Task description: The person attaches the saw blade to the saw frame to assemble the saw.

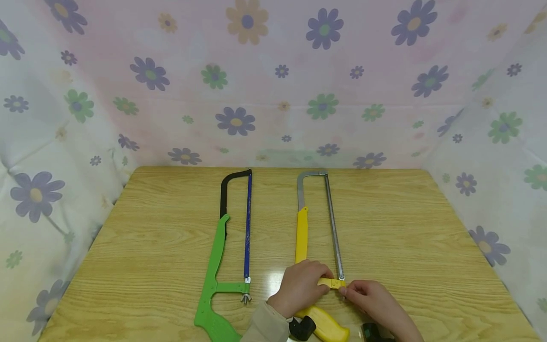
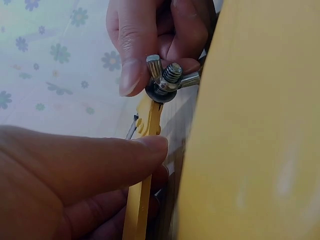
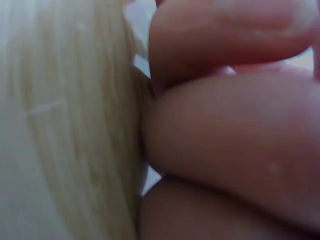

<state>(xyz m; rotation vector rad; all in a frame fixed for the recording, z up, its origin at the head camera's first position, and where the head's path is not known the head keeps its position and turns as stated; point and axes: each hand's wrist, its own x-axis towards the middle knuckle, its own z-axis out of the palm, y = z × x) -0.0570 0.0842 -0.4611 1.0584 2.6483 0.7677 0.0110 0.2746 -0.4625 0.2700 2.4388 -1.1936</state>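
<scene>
A yellow-handled hacksaw (image 1: 301,235) with a grey frame lies on the table, its grey blade (image 1: 334,228) running along the right side. My left hand (image 1: 299,285) pinches the saw's yellow crossbar (image 2: 137,202) between thumb and fingers. At the crossbar's outer end, my right hand (image 1: 372,299) has its thumb and curled fingers around the metal wing nut (image 2: 156,70), which sits on a threaded bolt against a dark washer. Close up, the right wrist view shows mostly blurred fingers (image 3: 235,130); the nut is hidden there.
To the left lies a green-handled hacksaw (image 1: 215,256) with a black frame, a blue blade and its own wing nut (image 1: 245,298). The wooden table (image 1: 397,213) ends at flowered cloth walls (image 1: 273,95). Black wrist gear (image 1: 302,327) is near the yellow handle grip.
</scene>
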